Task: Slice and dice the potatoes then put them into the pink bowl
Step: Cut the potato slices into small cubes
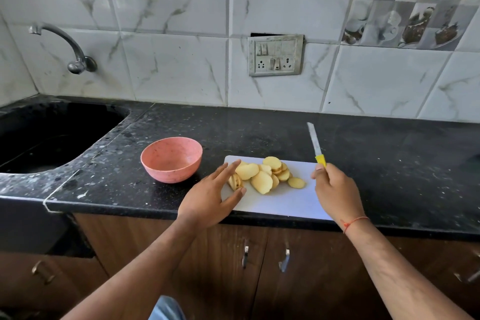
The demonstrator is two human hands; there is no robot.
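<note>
Head view: your left hand (207, 199) is spread flat, fingers straight, over the board's (285, 202) 9 o'clock edge, its fingertips just beside the potato slices (262, 176). Those slices lie heaped on the board's far half, none diced. Your right hand (335, 192) has its grip closed round the knife (317, 147) by the yellow handle, blade pointing to 12 o'clock above the worktop (389, 163). The bowl (171, 160) stands at the board's 9 o'clock, near it, holding no potato.
</note>
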